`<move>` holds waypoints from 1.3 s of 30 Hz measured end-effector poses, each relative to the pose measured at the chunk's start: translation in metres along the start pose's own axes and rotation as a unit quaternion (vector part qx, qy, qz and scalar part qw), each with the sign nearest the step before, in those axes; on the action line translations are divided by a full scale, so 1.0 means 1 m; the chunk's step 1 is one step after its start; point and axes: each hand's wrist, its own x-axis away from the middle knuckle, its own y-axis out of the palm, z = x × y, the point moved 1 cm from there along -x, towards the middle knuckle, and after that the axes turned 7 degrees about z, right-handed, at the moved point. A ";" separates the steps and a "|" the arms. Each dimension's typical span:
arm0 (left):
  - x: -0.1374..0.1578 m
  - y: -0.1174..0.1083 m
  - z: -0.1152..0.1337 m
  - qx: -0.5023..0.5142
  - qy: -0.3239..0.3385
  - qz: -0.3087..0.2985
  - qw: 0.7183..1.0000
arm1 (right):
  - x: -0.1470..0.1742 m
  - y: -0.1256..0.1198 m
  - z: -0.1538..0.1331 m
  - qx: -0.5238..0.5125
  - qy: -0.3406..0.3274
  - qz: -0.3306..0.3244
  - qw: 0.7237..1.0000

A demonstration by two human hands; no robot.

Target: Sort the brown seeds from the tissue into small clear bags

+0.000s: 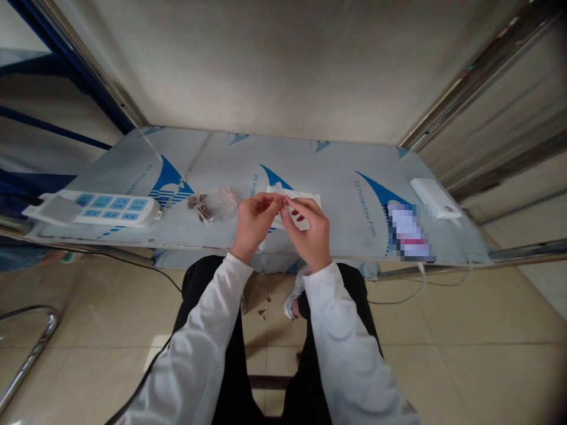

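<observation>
Both hands meet near the front middle of the film-covered table [221, 159], fingertips almost touching. My left hand [256, 219] is closed in a pinch, and what lies between its fingers is too small to name. My right hand [309, 227] pinches at the same spot, thumb and forefinger together, its other fingers curled. Under and behind the fingers lies a white sheet of paper [312, 200] with some dark red bits on it, partly hidden by my right hand. To the left of my hands rests a clear plastic bag [217, 203] with small brownish pieces in and beside it.
A white power strip [119, 209] lies at the left of the table. At the right are a phone [410, 233] with a cable and a white box-shaped device [434, 198]. Small dark bits [262, 314] lie on the floor between my legs. Metal posts flank the table.
</observation>
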 end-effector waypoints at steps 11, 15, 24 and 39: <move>-0.005 -0.006 0.013 -0.147 0.050 -0.148 0.977 | -0.009 -0.014 0.012 -0.098 0.171 -0.062 0.978; 0.006 -0.004 0.025 -0.350 0.101 -0.069 0.929 | -0.007 -0.022 0.009 0.115 0.094 0.068 0.987; 0.015 0.004 0.045 -0.418 0.139 0.002 0.898 | -0.001 -0.030 -0.003 0.101 0.019 0.038 0.994; 0.006 -0.003 0.048 -0.363 0.104 -0.174 0.909 | -0.007 -0.038 0.015 -0.044 -0.006 -0.104 0.994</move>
